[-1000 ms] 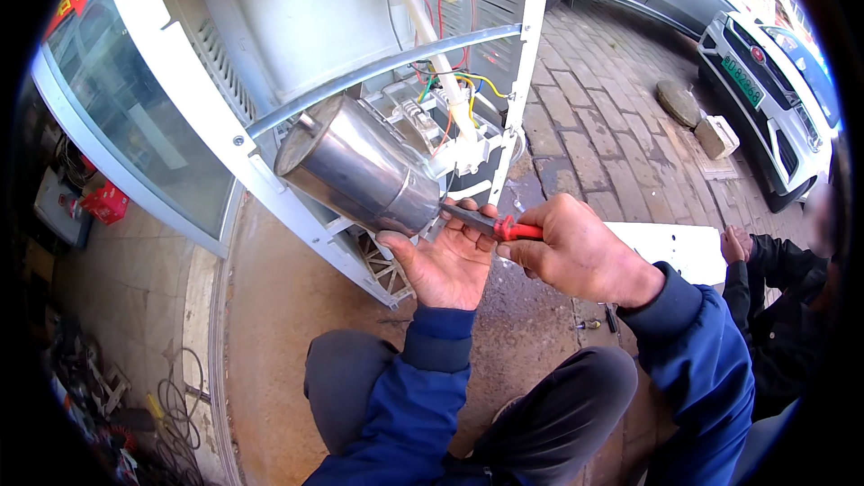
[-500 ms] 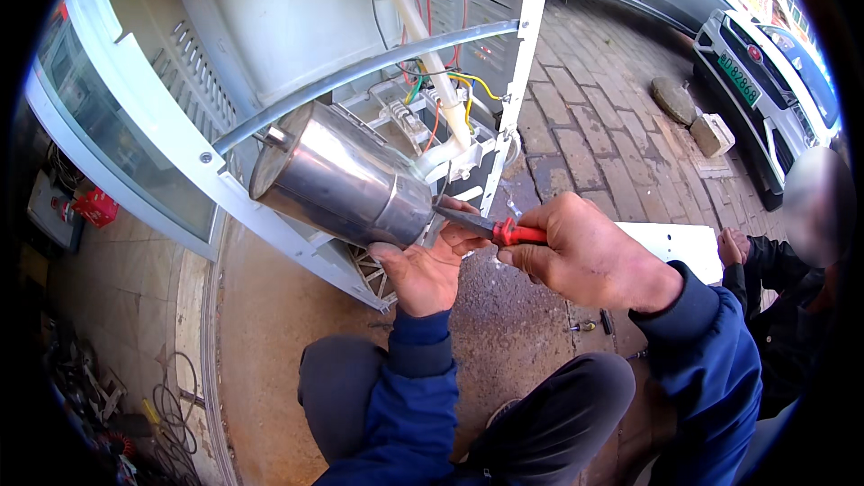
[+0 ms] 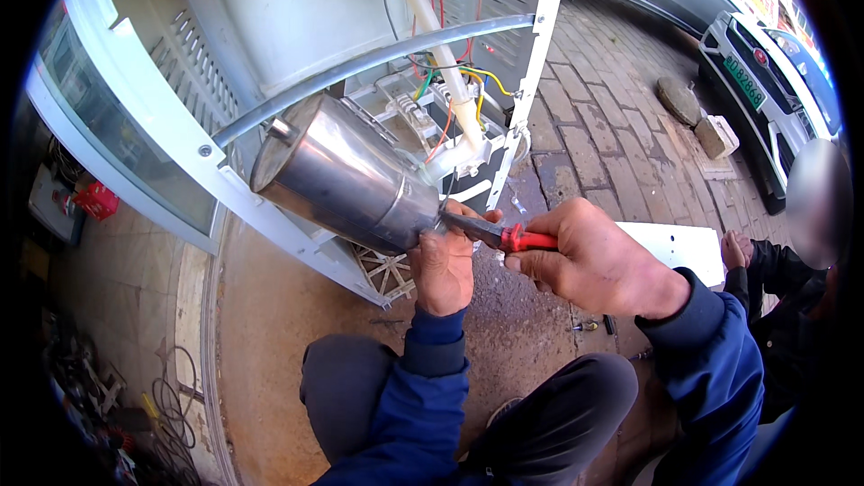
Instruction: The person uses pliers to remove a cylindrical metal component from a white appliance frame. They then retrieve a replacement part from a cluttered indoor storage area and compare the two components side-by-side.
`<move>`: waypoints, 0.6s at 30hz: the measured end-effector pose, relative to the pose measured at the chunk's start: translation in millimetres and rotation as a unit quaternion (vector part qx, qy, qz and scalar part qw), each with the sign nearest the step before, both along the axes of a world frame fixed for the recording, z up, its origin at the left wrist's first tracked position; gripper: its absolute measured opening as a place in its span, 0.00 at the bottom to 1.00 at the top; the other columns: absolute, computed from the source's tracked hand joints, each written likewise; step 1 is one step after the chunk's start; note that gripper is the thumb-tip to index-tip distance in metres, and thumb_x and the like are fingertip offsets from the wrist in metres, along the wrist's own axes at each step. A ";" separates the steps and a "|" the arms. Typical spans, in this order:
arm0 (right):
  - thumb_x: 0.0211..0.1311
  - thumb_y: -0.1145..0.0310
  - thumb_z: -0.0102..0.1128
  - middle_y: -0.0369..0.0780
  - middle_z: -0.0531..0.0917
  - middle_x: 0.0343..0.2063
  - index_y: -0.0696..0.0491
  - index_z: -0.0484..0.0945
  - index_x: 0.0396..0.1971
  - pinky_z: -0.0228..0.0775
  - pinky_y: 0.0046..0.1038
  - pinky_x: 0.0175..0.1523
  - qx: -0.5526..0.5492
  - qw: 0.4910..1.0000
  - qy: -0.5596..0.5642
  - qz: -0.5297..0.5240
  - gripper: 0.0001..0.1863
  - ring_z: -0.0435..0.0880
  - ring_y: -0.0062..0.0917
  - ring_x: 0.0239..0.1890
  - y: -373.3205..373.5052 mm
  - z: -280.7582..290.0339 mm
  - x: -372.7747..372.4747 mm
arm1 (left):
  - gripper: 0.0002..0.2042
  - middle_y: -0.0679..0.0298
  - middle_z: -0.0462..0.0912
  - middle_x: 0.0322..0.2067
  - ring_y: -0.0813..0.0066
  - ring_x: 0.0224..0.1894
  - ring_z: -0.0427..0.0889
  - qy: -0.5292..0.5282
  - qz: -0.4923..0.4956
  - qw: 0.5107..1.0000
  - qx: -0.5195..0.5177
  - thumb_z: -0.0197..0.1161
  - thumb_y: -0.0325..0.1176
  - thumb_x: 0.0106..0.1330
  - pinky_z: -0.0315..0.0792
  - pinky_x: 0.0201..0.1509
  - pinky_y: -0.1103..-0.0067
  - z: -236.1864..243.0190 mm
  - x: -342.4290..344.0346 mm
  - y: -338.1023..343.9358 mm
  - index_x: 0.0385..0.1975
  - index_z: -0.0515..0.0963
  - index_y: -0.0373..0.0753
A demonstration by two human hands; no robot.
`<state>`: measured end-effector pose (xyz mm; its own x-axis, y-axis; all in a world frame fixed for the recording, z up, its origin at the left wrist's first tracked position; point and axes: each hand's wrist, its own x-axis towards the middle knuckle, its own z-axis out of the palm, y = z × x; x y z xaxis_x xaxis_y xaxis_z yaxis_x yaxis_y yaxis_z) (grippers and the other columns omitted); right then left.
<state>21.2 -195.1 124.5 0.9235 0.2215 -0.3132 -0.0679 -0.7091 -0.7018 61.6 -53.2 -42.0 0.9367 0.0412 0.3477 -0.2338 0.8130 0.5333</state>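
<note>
A shiny stainless steel tank (image 3: 346, 182), shaped like a cylinder, lies tilted across the lower opening of a white metal cabinet (image 3: 211, 171). My left hand (image 3: 443, 272) is closed at the tank's right end, its thumb pressed close to the rim and its other fingers curled behind the tool. Gripped in my right hand (image 3: 605, 256) is a pair of pliers (image 3: 529, 239) with red handles. Their jaws reach the small part at the tank's end, between my left fingers; what exactly they grip is hidden.
A curved metal bar (image 3: 378, 56) crosses above the tank. Behind it are a pale pipe (image 3: 441, 45) and coloured wires (image 3: 490, 81). A white panel (image 3: 675, 247) lies at right beside a seated person (image 3: 778, 261). Small tools (image 3: 587, 326) rest on the ground.
My left hand has shifted right, its thumb moving from the tank's side to its end. The pliers and my right hand have moved slightly right. The tank remains tilted.
</note>
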 end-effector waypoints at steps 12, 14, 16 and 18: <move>0.67 0.68 0.67 0.55 0.80 0.19 0.67 0.84 0.35 0.75 0.40 0.34 0.028 0.999 -0.025 -0.028 0.13 0.84 0.40 0.23 -1.0 -12.9 0.7 | 0.06 0.64 0.76 0.33 0.75 0.33 0.78 0.018 0.007 0.999 0.027 0.65 0.25 0.72 0.81 0.47 0.68 1.6 1.6 -1.3 0.35 0.73 0.38; 0.67 0.69 0.66 0.52 0.80 0.17 0.67 0.83 0.35 0.75 0.38 0.33 0.027 0.998 -0.040 -0.034 0.13 0.83 0.37 0.21 -2.6 -22.6 2.3 | 0.07 0.64 0.76 0.32 0.76 0.32 0.77 0.018 0.001 0.999 0.032 0.65 0.24 0.72 0.81 0.46 0.70 -0.1 1.8 -1.8 0.35 0.72 0.39; 0.69 0.68 0.65 0.49 0.79 0.16 0.67 0.83 0.34 0.74 0.36 0.31 0.038 0.995 0.016 -0.086 0.14 0.83 0.33 0.20 -4.4 -7.3 3.4 | 0.08 0.65 0.75 0.31 0.77 0.32 0.76 0.022 -0.028 0.998 0.044 0.64 0.22 0.72 0.81 0.48 0.70 7.2 -2.1 1.4 0.36 0.70 0.40; 0.69 0.68 0.64 0.46 0.79 0.15 0.67 0.83 0.33 0.74 0.35 0.30 0.035 0.994 0.027 -0.102 0.14 0.82 0.29 0.19 -11.2 -4.6 1.7 | 0.10 0.66 0.74 0.30 0.77 0.30 0.75 0.003 -0.032 0.998 0.046 0.68 0.26 0.69 0.80 0.51 0.72 7.8 -2.1 1.3 0.43 0.73 0.39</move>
